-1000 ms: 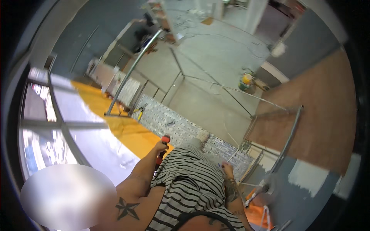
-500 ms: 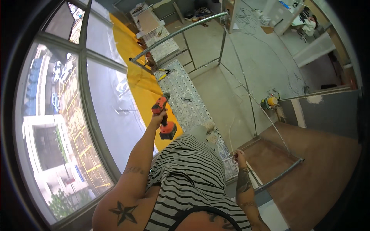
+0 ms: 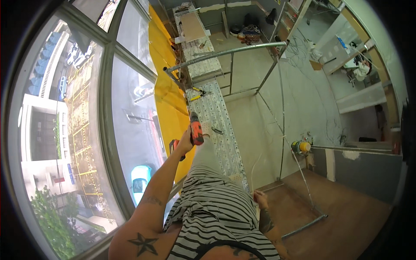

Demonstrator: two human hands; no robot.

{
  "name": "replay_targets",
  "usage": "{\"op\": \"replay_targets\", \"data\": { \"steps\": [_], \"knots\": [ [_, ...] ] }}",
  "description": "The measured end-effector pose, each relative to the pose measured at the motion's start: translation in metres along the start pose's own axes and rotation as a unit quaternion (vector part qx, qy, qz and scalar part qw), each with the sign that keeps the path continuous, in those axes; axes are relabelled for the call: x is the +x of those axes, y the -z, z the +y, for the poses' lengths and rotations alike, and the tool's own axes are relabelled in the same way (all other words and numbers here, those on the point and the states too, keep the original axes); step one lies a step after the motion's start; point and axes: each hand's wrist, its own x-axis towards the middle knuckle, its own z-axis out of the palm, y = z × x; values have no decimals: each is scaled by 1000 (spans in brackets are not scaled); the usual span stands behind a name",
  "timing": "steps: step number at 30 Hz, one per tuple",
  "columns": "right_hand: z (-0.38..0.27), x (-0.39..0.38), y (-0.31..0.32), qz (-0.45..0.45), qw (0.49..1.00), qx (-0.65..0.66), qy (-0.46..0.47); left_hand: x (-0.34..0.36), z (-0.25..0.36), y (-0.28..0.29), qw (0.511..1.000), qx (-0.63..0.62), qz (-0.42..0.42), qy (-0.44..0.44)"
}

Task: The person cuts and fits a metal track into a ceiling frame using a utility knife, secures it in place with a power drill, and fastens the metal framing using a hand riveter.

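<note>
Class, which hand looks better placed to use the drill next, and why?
Probably the left hand: it grips the drill, while the right hand is away from it, beside the striped shirt.

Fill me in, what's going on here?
A person on a perforated metal scaffold platform beside a window grips a red-and-black cordless drill in the left hand. The right hand is at their right side; whether it holds anything is unclear. Yellow-handled pliers lie on the platform, beyond the drill.
</note>
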Motion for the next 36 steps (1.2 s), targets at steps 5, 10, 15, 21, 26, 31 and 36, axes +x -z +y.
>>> {"op": "replay_targets", "data": {
  "steps": [5, 10, 15, 21, 26, 31, 36],
  "knots": [
    [-32, 11, -42, -44, 979, -166, -109, 35, -66, 3, 966, 113, -145, 181],
    [-102, 12, -163, -168, 942, -190, -220, 65, -143, 8, 921, 142, -199, 304],
    [-200, 29, -256, -123, 840, -472, -237, 110, -245, 3, 890, 110, -308, 316],
    [-195, 78, -306, -136, 778, -580, -198, 200, -315, -86, 881, 218, -344, 239],
    [-179, 133, -333, -80, 737, -639, -207, 252, -402, -162, 868, 344, -331, 140],
    [-179, 161, -320, 15, 786, -608, -111, 299, -461, -235, 859, 344, -353, 137],
    [-189, 169, -322, 38, 781, -614, -108, 292, -516, -276, 877, 334, -318, 137]
  ]
}}
